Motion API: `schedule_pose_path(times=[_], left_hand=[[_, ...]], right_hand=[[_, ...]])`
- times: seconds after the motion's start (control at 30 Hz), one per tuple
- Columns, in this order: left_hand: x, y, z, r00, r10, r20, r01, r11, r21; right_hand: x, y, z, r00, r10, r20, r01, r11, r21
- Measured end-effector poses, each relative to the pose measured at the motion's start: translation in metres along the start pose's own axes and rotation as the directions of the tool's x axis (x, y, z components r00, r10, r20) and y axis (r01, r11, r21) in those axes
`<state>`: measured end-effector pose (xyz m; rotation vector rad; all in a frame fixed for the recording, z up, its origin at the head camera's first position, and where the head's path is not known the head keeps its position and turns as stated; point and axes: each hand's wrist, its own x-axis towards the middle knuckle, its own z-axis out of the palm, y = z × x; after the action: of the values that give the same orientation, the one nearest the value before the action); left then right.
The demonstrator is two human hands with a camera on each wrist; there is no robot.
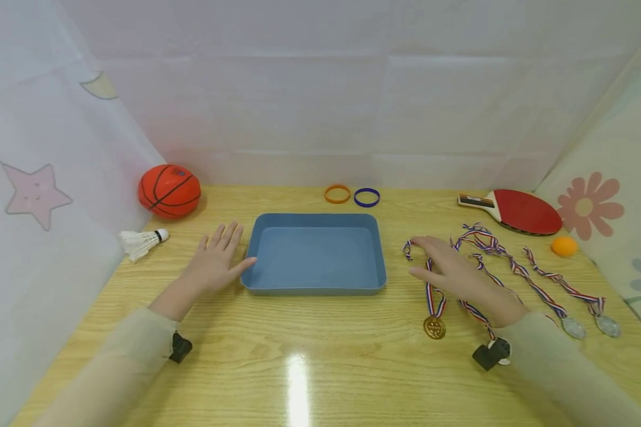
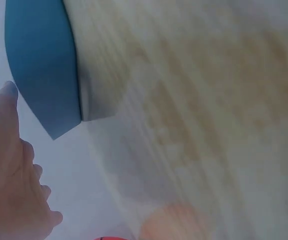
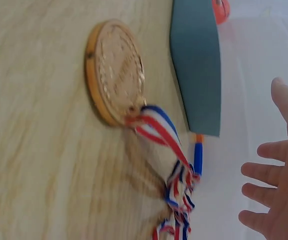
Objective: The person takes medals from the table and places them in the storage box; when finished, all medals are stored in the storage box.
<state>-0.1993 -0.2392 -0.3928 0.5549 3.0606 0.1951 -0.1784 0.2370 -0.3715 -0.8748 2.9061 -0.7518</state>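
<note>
The right hand (image 1: 462,279) hovers flat, fingers spread and straight, over the striped ribbon of the gold medal (image 1: 434,327); the disc lies on the wooden table (image 1: 320,356) just beside the wrist. The left hand (image 1: 216,261) rests flat, fingers spread, its thumb at the blue tray (image 1: 314,289).

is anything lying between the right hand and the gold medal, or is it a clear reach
Nothing visible blocks it. The right hand hovers open over the striped ribbon of the gold medal, which lies on bare table just nearer the person. The blue tray sits apart to the left, beside the left hand.
</note>
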Motion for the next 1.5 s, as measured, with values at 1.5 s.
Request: schedule_pose_path(times=[1.5], left_hand=[[-0.039,0.025,0.002,0.977,0.202,0.073,-0.193,0.975,-0.110]], right_hand=[[-0.005,-0.023,0.036,0.965,-0.180,0.191,0.189,0.982,-0.026]])
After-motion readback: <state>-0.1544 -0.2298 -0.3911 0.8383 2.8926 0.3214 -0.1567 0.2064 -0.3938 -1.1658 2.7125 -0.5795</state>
